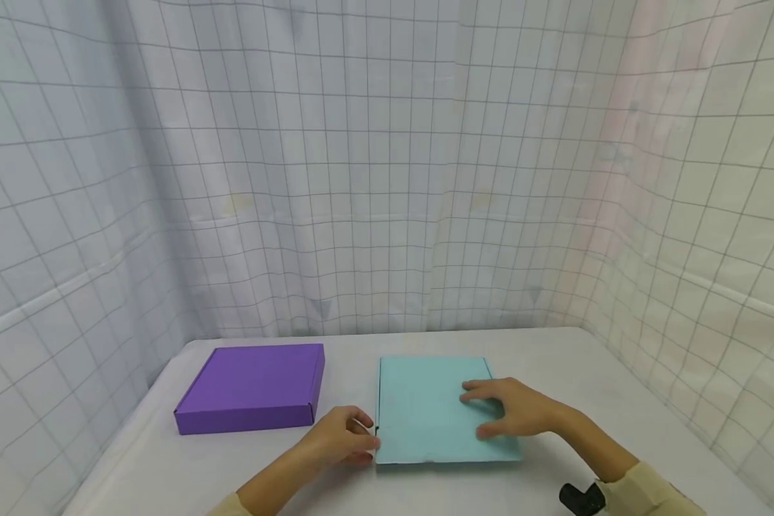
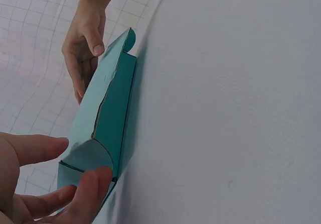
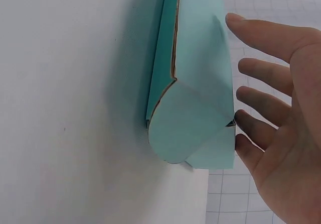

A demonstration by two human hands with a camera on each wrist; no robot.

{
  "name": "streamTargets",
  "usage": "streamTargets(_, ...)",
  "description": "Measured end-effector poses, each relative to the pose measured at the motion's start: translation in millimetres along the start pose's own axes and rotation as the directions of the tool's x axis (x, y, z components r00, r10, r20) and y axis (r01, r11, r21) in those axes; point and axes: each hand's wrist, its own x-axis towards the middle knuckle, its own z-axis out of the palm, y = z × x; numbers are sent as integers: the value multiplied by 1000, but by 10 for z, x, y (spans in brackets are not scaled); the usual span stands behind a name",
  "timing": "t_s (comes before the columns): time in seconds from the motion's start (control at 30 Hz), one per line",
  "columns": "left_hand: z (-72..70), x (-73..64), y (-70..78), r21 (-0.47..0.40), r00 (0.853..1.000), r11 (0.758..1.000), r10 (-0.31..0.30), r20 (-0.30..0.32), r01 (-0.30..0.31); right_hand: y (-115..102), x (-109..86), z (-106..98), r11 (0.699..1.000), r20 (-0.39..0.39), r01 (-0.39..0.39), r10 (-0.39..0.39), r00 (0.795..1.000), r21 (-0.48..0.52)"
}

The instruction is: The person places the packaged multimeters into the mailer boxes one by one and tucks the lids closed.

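Note:
A flat light-teal cardboard box (image 1: pixel 432 408) lies on the table with its lid down over it. Along its near side the lid's edge stands out from the teal front wall (image 2: pixel 113 118), and a rounded flap sticks out at each near corner. My left hand (image 1: pixel 342 436) is at the near left corner, its thumb tip right at the rounded flap (image 2: pixel 90 153) and its other fingers loosely bent beside the box. Over the right part of the lid, my right hand (image 1: pixel 516 408) has its fingers spread. The right wrist view shows those fingers beside the right corner flap (image 3: pixel 185 121).
A closed purple box (image 1: pixel 251 383) lies to the left on the white-covered table (image 1: pixel 355 494). White grid-patterned curtains (image 1: pixel 374 179) enclose the table at the back and both sides. A black device (image 1: pixel 582 498) is by the right sleeve.

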Motion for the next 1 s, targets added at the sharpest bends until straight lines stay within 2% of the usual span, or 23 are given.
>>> streamTargets(0.07, -21, 2, 36, 102, 999, 994, 35, -26, -32, -5, -15, -28, 1000, -24, 7, -7, 1000, -7)
streamTargets(0.13, -36, 14, 72, 212, 996, 975, 77, -48, -65, 1, -45, -55, 1000, -50, 10, -11, 999, -18)
streamTargets(0.23, -40, 43, 116, 357, 985, 925, 162, -62, -130, 29, -116, -79, 999, -81, 10, -14, 997, -43)
streamTargets(0.3, -38, 68, 136, 419, 972, 887, 231, -40, -193, 58, -172, -85, 998, -97, 5, -11, 995, -60)
streamTargets(0.37, -31, 100, 150, 449, 949, 847, 314, 10, -285, 92, -232, -88, 998, -114, -2, -6, 994, -69)
streamTargets(0.43, -19, 127, 162, 463, 918, 802, 389, 74, -377, 123, -291, -91, 998, -125, -16, 8, 992, -60)
streamTargets(0.53, 11, 161, 168, 479, 874, 737, 457, 167, -477, 161, -373, -101, 999, -139, -34, 29, 990, -31)
streamTargets(0.6, 39, 180, 162, 528, 857, 682, 468, 216, -506, 173, -422, -112, 998, -135, -58, 58, 989, -2)
streamTargets(0.67, 72, 188, 154, 595, 852, 621, 458, 253, -510, 187, -468, -111, 997, -133, -77, 79, 988, 23)
streamTargets(0.77, 113, 193, 131, 694, 843, 502, 441, 307, -516, 218, -535, -82, 994, -127, -100, 106, 986, 53)
streamTargets(0.83, 127, 181, 119, 732, 843, 449, 424, 329, -512, 243, -572, -39, 993, -136, -97, 106, 985, 74)
streamTargets(0.9, 130, 174, 107, 748, 840, 418, 416, 347, -516, 265, -602, 10, 989, -137, -104, 118, 984, 103)
streamTargets(0.93, 128, 167, 104, 749, 841, 415, 413, 351, -516, 270, -613, 35, 986, -136, -109, 126, 983, 123)
streamTargets(1.0, 124, 162, 98, 745, 844, 425, 406, 351, -514, 273, -630, 88, 975, -119, -137, 159, 980, 174)
